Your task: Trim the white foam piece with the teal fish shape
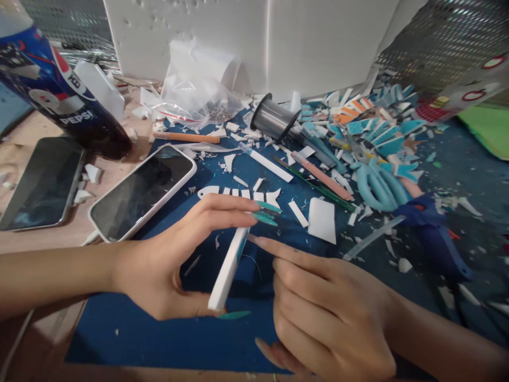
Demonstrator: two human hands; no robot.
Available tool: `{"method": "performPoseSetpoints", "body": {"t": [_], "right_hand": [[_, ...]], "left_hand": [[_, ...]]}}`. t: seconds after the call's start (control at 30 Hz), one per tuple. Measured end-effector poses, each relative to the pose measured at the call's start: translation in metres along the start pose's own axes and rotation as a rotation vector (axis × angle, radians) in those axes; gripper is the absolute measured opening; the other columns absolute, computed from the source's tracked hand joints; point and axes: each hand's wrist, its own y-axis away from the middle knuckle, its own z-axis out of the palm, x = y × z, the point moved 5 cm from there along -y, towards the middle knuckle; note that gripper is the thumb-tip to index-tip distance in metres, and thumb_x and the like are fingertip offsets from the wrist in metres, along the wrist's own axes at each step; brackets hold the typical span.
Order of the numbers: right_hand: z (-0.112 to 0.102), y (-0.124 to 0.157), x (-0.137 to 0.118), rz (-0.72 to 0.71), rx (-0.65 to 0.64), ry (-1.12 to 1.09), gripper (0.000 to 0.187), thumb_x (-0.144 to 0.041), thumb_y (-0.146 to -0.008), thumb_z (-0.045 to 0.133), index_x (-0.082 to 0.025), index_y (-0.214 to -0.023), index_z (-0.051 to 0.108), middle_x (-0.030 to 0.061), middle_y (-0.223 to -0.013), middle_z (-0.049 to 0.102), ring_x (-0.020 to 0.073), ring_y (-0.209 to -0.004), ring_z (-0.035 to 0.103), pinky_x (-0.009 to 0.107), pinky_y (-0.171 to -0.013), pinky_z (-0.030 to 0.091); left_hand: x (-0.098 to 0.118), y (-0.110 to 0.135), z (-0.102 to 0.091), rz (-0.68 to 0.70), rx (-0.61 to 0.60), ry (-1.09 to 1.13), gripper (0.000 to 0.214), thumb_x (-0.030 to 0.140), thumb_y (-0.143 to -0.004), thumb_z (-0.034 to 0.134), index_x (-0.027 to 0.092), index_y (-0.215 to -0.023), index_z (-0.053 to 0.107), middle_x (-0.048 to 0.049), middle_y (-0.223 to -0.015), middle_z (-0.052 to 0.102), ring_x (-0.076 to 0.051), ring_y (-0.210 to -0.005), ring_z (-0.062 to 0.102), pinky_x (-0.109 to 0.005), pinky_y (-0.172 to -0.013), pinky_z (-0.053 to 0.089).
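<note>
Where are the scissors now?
In the head view, the light-blue scissors lie on the blue mat, right of centre, between the pink stick and the dark-blue tool, beyond the right hand.

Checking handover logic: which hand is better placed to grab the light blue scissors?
Right, likely. The right hand looks empty and sits nearer the scissors; the left hand pinches the white strip.

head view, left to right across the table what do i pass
dark phone → white-cased phone → white strip → spool → scissors → green sheet
</note>
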Motion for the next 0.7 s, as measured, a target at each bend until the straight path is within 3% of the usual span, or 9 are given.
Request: {"method": "performPoseSetpoints", "body": {"t": [0.17, 0.43, 0.57, 0.7], "right_hand": [[-0.0026, -0.0006, -0.0013, 0.04, 0.005, -0.008, 0.032, -0.027, -0.083, 0.054, -0.018, -0.052, 0.061, 0.0, -0.05, 0.061, 0.0191, -0.056, 0.06, 0.043, -0.097, 0.05], [-0.0037, 0.0005, -0.005, 0.112, 0.044, -0.036, 0.033, -0.022, -0.084, 0.05, -0.016, -0.054, 0.062, 0.0025, -0.055, 0.063, 0.0192, -0.061, 0.061, 0.041, -0.093, 0.052], [-0.0044, 0.0021, -0.0012, 0.137, 0.192, -0.046, 0.04, -0.015, -0.084, 0.045, -0.017, -0.045, 0.056, 0.0019, -0.047, 0.056, 0.017, -0.057, 0.059, 0.037, -0.09, 0.054], [-0.0059, 0.0071, 0.0023, 0.037, 0.386, -0.073, 0.045, -0.014, -0.085, 0.04, -0.019, -0.041, 0.049, 0.001, -0.048, 0.052, 0.0145, -0.058, 0.058, 0.03, -0.083, 0.056]], "left_hand": [[0.0029, -0.001, 0.001, 0.052, 0.027, -0.094, 0.076, 0.021, -0.067, 0.074, 0.003, -0.13, 0.034, -0.0168, -0.131, 0.04, -0.023, -0.13, 0.034, -0.03, -0.112, 0.033], [0.0085, 0.0026, 0.0014, 0.138, 0.075, -0.219, 0.067, 0.019, -0.073, 0.07, 0.005, -0.13, 0.037, -0.0178, -0.128, 0.046, -0.026, -0.125, 0.043, -0.035, -0.104, 0.044], [0.008, 0.0043, 0.0022, 0.173, 0.099, -0.213, 0.069, 0.026, -0.076, 0.068, 0.008, -0.134, 0.035, -0.0172, -0.126, 0.049, -0.028, -0.122, 0.048, -0.04, -0.099, 0.049], [0.0057, 0.0086, 0.0045, 0.2, 0.116, -0.219, 0.073, 0.03, -0.077, 0.068, 0.009, -0.137, 0.032, -0.0177, -0.128, 0.048, -0.029, -0.123, 0.047, -0.042, -0.103, 0.045]]}}
